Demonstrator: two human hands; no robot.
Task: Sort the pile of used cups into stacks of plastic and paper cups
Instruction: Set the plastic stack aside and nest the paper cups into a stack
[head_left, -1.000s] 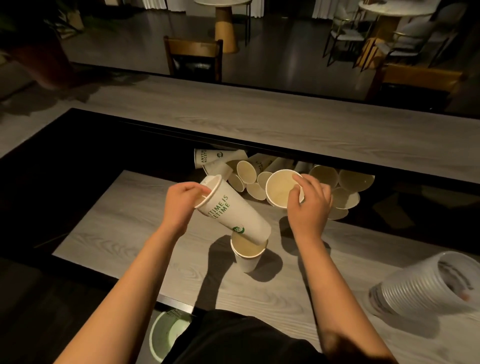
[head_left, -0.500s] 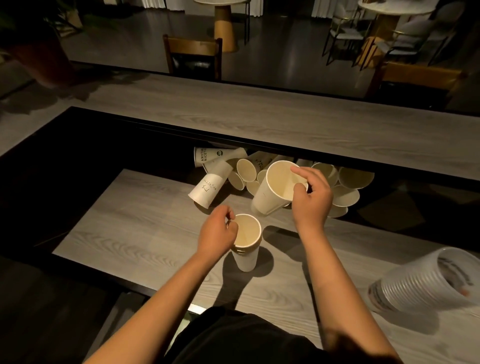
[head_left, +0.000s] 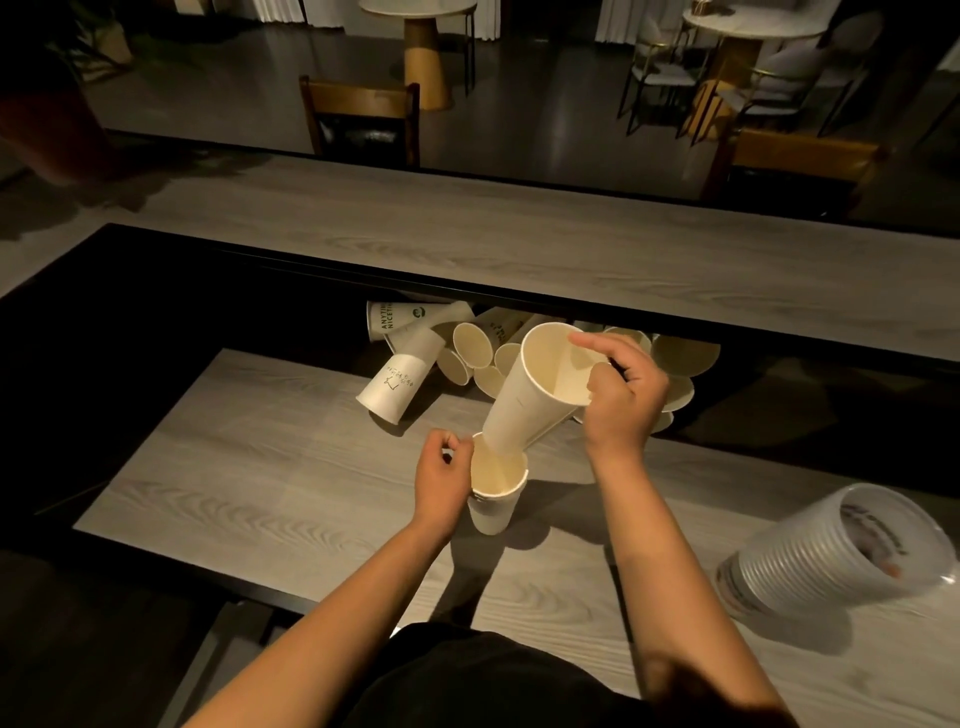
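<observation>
Centrally, a short stack of paper cups (head_left: 493, 506) stands upright on a pale wood-grain table (head_left: 249, 499). The right hand (head_left: 621, 400) pinches the rim of a tall paper cup (head_left: 535, 395), thumb inside the mouth and fingers curled over the edge. That cup is tilted, its base dipping into the open mouth of the stack. The left hand (head_left: 441, 480) sits just left of the stack, touching its upper wall; its fingers are loosely curled, and whether they actually grip the stack cannot be told. Behind the stack, against the table's dark back edge, lies a pile of paper cups (head_left: 467, 345) tumbled on their sides, some printed with green lettering. Well to the right of the stack, a nested stack of clear plastic cups (head_left: 831, 556) lies on its side on the table.
</observation>
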